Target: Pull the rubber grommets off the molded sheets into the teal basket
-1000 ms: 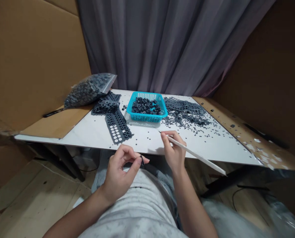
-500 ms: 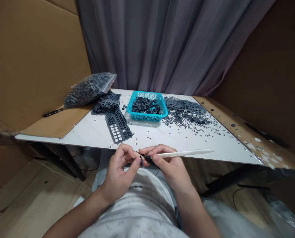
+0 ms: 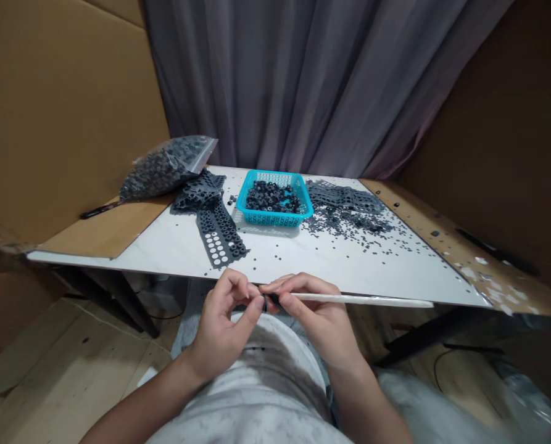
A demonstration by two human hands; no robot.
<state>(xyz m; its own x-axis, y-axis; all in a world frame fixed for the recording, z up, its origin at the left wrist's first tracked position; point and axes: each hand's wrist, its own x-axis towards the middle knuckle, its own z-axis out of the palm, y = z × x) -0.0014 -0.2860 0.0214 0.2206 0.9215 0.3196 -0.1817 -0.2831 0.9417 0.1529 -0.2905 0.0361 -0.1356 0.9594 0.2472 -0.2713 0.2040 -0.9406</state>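
Just in front of the table edge, my left hand (image 3: 222,327) pinches a small black ring-like piece (image 3: 265,303) between thumb and fingers. My right hand (image 3: 324,317) is closed round a thin tool with a white handle (image 3: 386,300), which points out to the right. Its dark end meets the black piece, and the fingers partly hide the contact. Beyond the hands stands a turquoise basket (image 3: 275,218) holding many small black rings. To its left a black perforated sheet (image 3: 208,237) lies with round holes and rings still seated in it.
A zip bag of black pieces (image 3: 164,163) rests at the back left. Punched-out sheets (image 3: 344,196) and scattered black scraps (image 3: 349,222) cover the table's right side. Cardboard walls (image 3: 66,105) flank the white table (image 3: 312,262), with a grey curtain (image 3: 266,86) behind.
The white handle has swung down to nearly level and reaches farther right, as my right hand's fingers turned the tool. My left hand has kept its pinch in almost the same place.
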